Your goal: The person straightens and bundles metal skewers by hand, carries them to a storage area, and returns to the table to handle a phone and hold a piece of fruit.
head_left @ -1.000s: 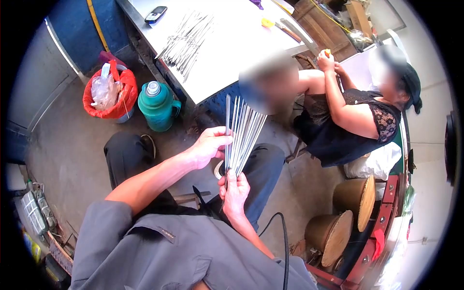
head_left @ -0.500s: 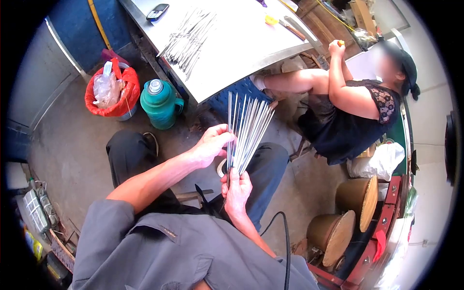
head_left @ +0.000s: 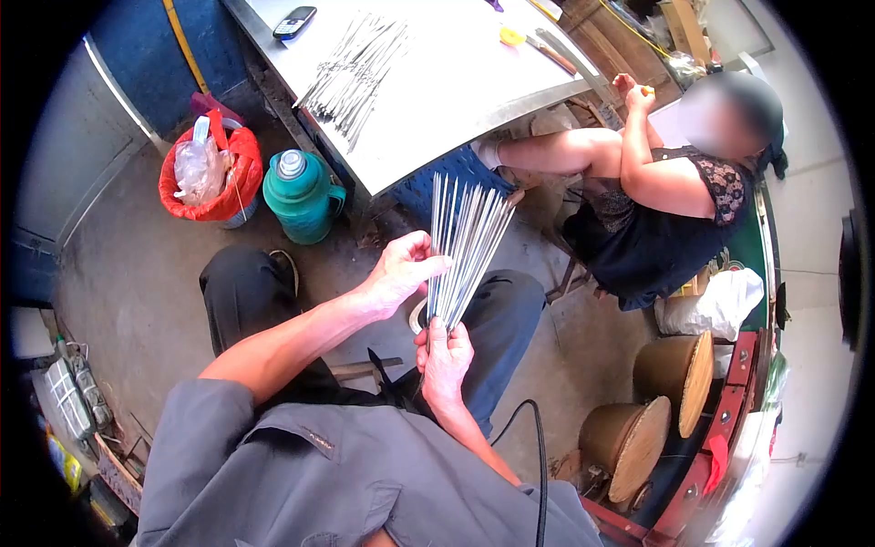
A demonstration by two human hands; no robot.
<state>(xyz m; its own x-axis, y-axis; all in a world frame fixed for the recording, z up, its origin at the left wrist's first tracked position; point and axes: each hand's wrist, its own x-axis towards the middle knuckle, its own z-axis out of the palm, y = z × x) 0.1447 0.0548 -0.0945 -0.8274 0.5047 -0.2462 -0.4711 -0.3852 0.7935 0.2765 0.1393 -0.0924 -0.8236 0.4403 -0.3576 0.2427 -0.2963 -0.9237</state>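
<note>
The right hand (head_left: pixel 446 360) clamps the lower ends of a fanned bundle of thin, silvery rods (head_left: pixel 474 232). The left hand (head_left: pixel 398 272), apart from it, touches the bundle's side; whether it pinches any is unclear.

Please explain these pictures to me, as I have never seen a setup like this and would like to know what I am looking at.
There is no machine here, only a person's two bare hands. Every picture comes from one camera worn on that person's head, looking forward and down, so their grey shirt fills the bottom of the view.

The right hand grips a fanned bundle of thin grey rods near its lower end. The left hand is at the bundle's left edge, thumb over the rods. They look like metal, but I cannot be sure.

On the white table lie a pile of similar rods, a keypad phone and a brown-handled tool. Another person sits to the right.
</note>
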